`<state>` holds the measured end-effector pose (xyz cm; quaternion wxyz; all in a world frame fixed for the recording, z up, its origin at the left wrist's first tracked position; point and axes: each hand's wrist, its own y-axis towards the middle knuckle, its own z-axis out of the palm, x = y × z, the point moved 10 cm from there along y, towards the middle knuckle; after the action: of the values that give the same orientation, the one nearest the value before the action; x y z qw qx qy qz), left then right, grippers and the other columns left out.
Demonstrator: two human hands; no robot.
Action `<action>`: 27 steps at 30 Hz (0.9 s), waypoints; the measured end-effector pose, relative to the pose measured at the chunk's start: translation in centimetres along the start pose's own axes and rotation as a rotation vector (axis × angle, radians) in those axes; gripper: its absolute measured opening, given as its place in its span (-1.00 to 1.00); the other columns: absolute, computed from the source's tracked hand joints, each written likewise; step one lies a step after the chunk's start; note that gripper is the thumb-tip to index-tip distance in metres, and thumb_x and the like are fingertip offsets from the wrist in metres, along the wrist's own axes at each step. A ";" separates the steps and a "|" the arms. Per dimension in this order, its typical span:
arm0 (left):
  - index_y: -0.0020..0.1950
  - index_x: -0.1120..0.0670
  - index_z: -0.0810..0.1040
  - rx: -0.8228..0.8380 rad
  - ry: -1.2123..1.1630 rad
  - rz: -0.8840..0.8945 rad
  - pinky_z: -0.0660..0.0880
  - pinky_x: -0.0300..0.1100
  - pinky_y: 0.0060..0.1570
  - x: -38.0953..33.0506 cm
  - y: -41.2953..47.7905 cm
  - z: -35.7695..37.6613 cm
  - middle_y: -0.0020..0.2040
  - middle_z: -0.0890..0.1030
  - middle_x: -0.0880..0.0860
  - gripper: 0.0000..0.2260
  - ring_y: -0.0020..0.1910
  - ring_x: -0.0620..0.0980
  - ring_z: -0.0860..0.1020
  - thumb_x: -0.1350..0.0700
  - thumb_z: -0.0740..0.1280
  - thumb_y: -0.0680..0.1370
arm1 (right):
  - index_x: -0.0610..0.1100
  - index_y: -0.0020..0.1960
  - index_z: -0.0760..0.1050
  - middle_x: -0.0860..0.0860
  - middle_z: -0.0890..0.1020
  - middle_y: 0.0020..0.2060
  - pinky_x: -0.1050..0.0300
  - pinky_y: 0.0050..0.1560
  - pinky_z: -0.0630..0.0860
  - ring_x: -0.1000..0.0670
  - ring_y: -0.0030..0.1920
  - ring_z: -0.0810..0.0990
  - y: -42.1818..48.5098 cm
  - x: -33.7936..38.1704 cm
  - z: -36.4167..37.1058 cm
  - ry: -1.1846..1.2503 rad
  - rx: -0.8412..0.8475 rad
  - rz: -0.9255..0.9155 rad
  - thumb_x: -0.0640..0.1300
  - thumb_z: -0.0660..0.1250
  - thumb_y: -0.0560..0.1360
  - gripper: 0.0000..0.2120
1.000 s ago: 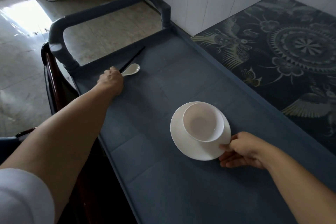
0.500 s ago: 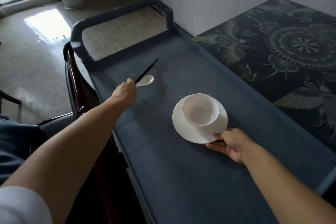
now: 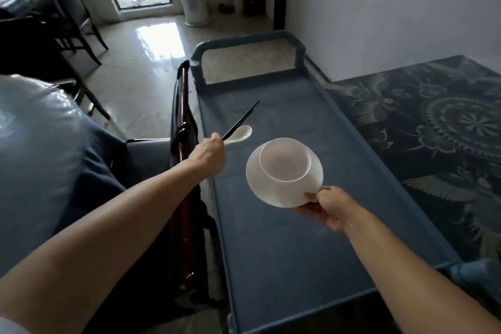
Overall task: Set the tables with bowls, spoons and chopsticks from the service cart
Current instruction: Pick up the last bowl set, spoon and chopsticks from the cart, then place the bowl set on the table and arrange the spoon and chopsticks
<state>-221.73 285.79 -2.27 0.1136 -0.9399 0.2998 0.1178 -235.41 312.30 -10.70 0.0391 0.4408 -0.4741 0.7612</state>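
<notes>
My left hand [image 3: 208, 154] grips the ends of black chopsticks [image 3: 242, 118] and a white spoon [image 3: 240, 134], lifted above the blue service cart [image 3: 284, 247]. To the right, a white bowl [image 3: 284, 161] sits on a white saucer [image 3: 273, 192]. My right hand [image 3: 329, 207] pinches the saucer's near rim and holds both tilted in the air over the cart's middle.
A table with a dark patterned cloth [image 3: 439, 138] stands right of the cart. A dark wooden chair [image 3: 183, 171] presses against the cart's left side. A blue cushion [image 3: 38, 149] lies at left. More chairs [image 3: 73, 13] stand on the glossy floor beyond.
Both hands have lifted their items off the cart's surface. The bowl and saucer rose and tilted. The view has pulled back and up, showing more of the room.
</notes>
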 end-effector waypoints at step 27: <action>-0.09 0.07 0.36 -0.349 -1.031 -0.800 0.20 -0.25 -0.59 47.4 -40.8 -6.3 -0.29 0.40 0.08 -0.85 -0.45 -0.02 0.30 0.10 0.08 0.63 | -0.41 0.20 0.46 -0.32 0.67 -0.02 -0.02 -0.23 0.66 -0.26 -0.08 0.72 -15.9 -22.7 44.6 -0.320 0.680 0.249 -0.46 0.20 0.57 -0.78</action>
<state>-159.14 290.96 -4.17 0.1236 -0.8066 -0.1874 0.5468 -185.71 295.42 -8.62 -0.2760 0.4810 -0.2449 0.7953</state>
